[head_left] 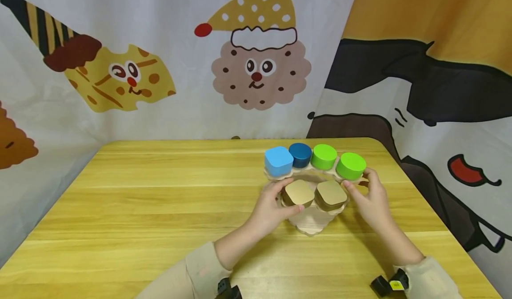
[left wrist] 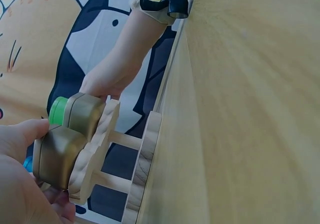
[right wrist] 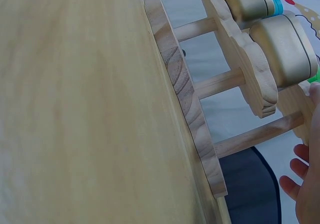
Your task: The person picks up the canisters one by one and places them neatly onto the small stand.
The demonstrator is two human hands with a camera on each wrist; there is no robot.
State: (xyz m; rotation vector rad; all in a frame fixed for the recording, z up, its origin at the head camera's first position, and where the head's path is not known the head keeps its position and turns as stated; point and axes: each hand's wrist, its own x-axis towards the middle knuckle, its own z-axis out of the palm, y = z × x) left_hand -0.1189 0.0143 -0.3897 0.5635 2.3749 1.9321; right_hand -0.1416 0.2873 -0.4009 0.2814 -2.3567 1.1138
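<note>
A tiered wooden stand (head_left: 310, 219) with scalloped shelves stands on the table's right half. Two gold tins (head_left: 331, 195) sit side by side on its lower shelf. My left hand (head_left: 269, 208) grips the left gold tin (head_left: 298, 193), thumb in front and forefinger behind. My right hand (head_left: 373, 201) holds the right end of the upper shelf, thumb at its front edge beside a green tin (head_left: 351, 165). Along that shelf stand a light blue tin (head_left: 278, 161), a dark blue tin (head_left: 300, 155) and another green tin (head_left: 324, 156). Dowels (right wrist: 257, 134) join the shelves to the base.
The wood-grain table (head_left: 140, 210) extends to the left of the stand. Behind it hangs a curtain (head_left: 160, 121) printed with cartoon food faces. Each wrist wears a small black camera (head_left: 390, 285) near its sleeve.
</note>
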